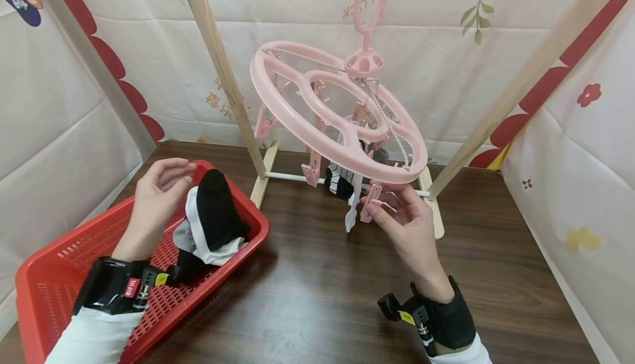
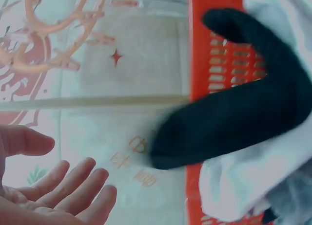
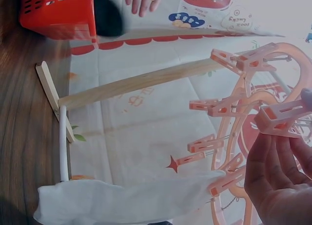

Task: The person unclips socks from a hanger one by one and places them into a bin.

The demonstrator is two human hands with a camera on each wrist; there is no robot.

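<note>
Head view shows the pink clip (image 1: pixel 372 195) under the near right edge of the pink hanger (image 1: pixel 302 128), its long axis nearly upright. It looks light and stiff, likely best squeezed across its two arms; the right hand (image 1: pixel 409 225) pinches it. Beside the left hand (image 1: pixel 160 190), loosely spread and holding nothing, a presumably soft black sock (image 1: pixel 217 209) points its rounded end up in the red basket (image 1: pixel 258 220).

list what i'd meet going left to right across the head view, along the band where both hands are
Left hand → black sock → wooden foot of the rack → pink clip → hanging white sock → second pink clip → right hand, pinching that clip.
</note>
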